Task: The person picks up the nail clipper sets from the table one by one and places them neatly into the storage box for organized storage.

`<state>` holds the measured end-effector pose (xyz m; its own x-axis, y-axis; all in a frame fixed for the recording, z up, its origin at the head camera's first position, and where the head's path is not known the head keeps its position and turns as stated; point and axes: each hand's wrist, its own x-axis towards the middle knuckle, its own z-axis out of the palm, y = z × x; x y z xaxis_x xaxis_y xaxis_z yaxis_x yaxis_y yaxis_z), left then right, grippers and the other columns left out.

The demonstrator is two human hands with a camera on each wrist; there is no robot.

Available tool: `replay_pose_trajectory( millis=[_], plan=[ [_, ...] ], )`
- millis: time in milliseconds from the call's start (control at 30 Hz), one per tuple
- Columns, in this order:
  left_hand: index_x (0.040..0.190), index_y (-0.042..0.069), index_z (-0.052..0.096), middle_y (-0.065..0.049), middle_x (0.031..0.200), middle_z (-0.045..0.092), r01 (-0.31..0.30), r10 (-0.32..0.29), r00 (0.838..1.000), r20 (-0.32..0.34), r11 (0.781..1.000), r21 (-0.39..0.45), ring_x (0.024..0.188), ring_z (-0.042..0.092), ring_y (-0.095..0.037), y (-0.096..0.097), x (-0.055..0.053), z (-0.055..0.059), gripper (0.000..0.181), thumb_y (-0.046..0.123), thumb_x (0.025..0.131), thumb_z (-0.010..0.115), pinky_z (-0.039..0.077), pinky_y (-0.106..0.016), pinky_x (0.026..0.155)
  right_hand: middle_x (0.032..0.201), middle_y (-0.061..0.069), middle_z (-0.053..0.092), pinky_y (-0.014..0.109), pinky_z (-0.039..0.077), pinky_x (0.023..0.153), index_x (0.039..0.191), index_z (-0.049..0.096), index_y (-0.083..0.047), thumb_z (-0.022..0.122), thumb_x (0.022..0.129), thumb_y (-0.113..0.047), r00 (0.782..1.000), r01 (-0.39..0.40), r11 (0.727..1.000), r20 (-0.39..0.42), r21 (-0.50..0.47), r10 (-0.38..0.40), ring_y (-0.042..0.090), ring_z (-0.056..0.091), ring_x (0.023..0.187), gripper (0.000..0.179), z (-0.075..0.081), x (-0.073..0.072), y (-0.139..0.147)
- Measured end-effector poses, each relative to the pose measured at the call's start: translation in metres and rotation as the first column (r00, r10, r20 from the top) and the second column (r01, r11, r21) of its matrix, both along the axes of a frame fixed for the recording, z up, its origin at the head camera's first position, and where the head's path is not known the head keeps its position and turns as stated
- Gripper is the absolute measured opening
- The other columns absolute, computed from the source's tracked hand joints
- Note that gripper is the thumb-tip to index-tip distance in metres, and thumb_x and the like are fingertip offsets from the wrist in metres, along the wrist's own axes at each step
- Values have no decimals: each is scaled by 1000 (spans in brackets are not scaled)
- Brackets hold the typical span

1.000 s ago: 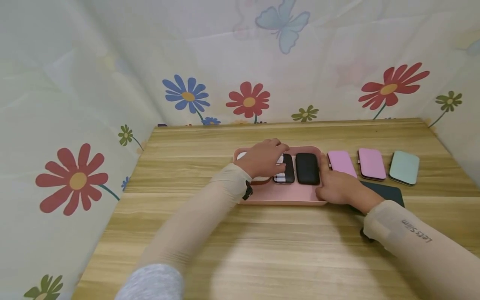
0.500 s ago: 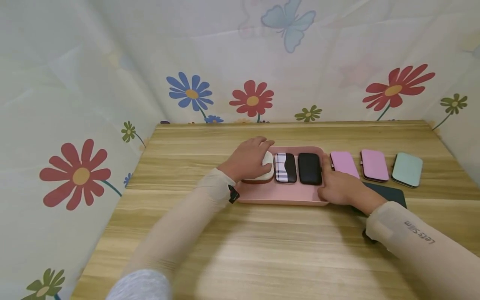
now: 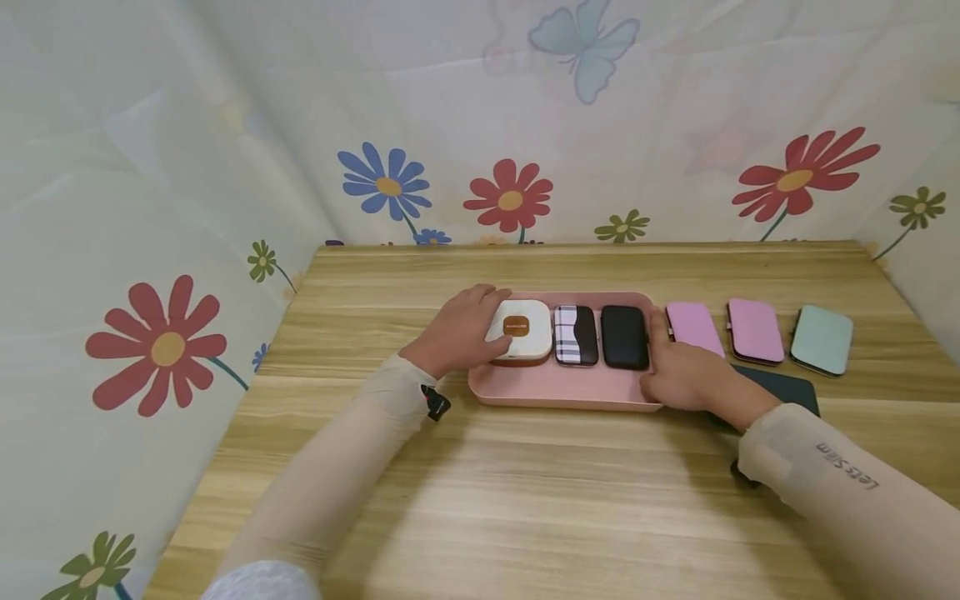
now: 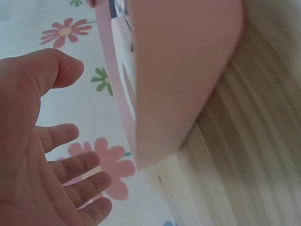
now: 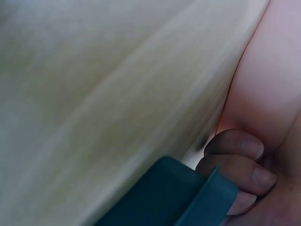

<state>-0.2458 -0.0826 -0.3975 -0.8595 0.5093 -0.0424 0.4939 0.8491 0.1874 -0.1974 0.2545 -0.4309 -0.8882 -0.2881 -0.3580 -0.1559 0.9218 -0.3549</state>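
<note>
We see the pink tray (image 3: 562, 390) on the table (image 3: 525, 500), lying between a person's two hands. The left hand (image 3: 459, 331) is at its left end, fingers loosely spread and holding nothing; its fingers and thumb overlap the edge of the white case (image 3: 532, 335), though we cannot tell whether they touch it. The right hand (image 3: 686, 372) grips the tray's opposite end: the index finger lies straight along the wall, the thumb reaches over the rim, and the wrist view shows the other fingers curled.

Inside the tray, going from the left hand towards the right, we find the white case, bearing a brown label (image 3: 516, 326), then a plaid-and-black case (image 3: 576, 336), then a black case (image 3: 625, 337) just beside the right hand. All three lie flat in a row.

Beyond the right hand's outer side we see a nearer pink case (image 3: 695, 325), partly hidden by that hand, a second pink case (image 3: 755, 332) and a mint-green case (image 3: 822, 340). A dark teal flat item (image 3: 783, 388) lies partly behind the right hand and wrist. Beige sleeves cover both forearms, and past the hands hangs a white sheet (image 3: 637, 142) printed with flowers and a butterfly.
</note>
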Motion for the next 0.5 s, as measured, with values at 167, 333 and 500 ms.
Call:
replay_pose_trajectory(
  millis=[167, 333, 500],
  plan=[
    [156, 14, 34, -12, 156, 38, -46, 44, 999, 26, 997, 68, 143, 37, -29, -13, 4, -3, 73, 45, 95, 61, 30, -46, 119, 60, 3, 56, 33, 32, 47, 149, -34, 1, 53, 86, -24, 1000, 3, 1000, -2, 2, -3, 17, 47, 48, 110, -1, 0, 0],
    [155, 15, 34, -14, 155, 38, -83, 79, 996, 42, 991, 109, 141, 40, -32, -20, 8, -10, 75, 46, 93, 63, 32, -47, 118, 56, 2, 54, 32, 28, 45, 149, -33, 2, 52, 87, -24, 1000, -1, 1000, -14, 4, 1, 15, 41, 45, 108, -1, 0, 1],
    [154, 9, 35, -15, 153, 40, -109, 105, 994, 42, 989, 104, 140, 42, -32, -23, 12, -19, 76, 46, 93, 64, 32, -45, 118, 56, 2, 55, 32, 29, 45, 149, -34, 1, 51, 88, -25, 1000, -10, 1000, -13, -3, 10, 15, 42, 45, 108, -3, -1, 2]
  ],
)
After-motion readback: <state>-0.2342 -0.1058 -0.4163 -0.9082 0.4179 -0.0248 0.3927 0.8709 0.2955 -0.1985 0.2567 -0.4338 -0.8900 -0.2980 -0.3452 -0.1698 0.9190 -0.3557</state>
